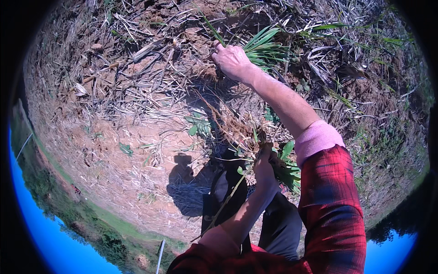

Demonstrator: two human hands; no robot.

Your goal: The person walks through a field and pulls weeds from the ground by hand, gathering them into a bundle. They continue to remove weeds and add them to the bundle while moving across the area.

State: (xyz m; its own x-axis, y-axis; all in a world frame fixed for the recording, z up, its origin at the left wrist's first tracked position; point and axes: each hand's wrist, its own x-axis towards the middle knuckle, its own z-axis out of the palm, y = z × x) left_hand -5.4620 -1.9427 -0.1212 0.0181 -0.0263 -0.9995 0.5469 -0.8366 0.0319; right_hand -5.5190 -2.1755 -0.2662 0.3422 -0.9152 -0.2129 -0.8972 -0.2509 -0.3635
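My right hand (231, 60) is reached out over the soil at the top centre, its fingers closed around the base of a green grass blade (214, 30). Just right of that hand lies a fan of green grass leaves (263, 46). Nearer my knees, my left hand (265, 167) grips a bunch of uprooted plants, whose brown roots (239, 132) point away from me. Green leaves (289, 173) of the bunch show right of the left hand, and a long thin stem (227, 198) crosses beside the left forearm.
Dry straw (137, 99) and broken stalks cover brown soil. A thick dry stalk (147, 50) lies at upper left. Small broad-leaved weeds (198, 125) grow before my knees. My dark trouser legs (280, 226) are at the bottom, and my shadow (190, 185) falls to their left.
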